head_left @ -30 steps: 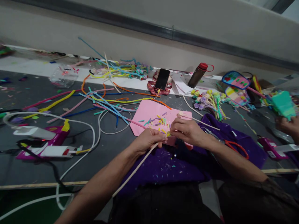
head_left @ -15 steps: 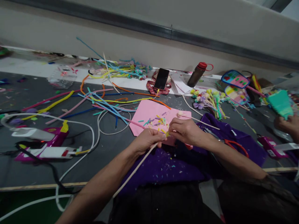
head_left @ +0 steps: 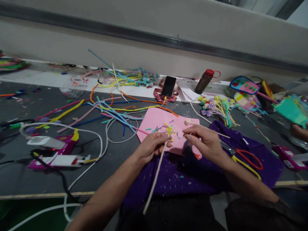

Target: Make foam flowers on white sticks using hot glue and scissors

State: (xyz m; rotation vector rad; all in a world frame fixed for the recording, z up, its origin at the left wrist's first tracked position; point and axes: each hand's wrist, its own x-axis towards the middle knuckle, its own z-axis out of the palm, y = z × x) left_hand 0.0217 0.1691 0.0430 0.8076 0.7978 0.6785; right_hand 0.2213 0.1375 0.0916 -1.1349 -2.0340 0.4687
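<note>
My left hand (head_left: 156,144) pinches a long cream pipe cleaner (head_left: 155,183) near its upper end; the rest slants down toward my lap. Just above those fingertips shows a small yellow tuft (head_left: 170,129); whether it is fixed to the stem I cannot tell. My right hand (head_left: 205,141) hovers a little to the right, thumb and forefinger slightly apart, with nothing visible between them. Beneath both hands lies a pink sheet (head_left: 156,115), strewn with short cut bits (head_left: 176,134) in yellow, purple and green. A dark object (head_left: 187,148) is partly hidden by my right hand.
Red-and-yellow scissors (head_left: 249,158) rest on a purple cloth (head_left: 267,163) at right. Magenta glue guns (head_left: 64,149) with cables lie left. Loose coloured pipe cleaners (head_left: 115,112), a phone (head_left: 168,86), a bottle (head_left: 204,81) and fuzzy flowers (head_left: 218,107) are behind. Another person's hand (head_left: 299,131) is far right.
My right hand has come away from the left fingertips, moving right, and its fingers have parted. My left hand still grips the pipe cleaner, whose lower end has swung right. The view has shifted slightly.
</note>
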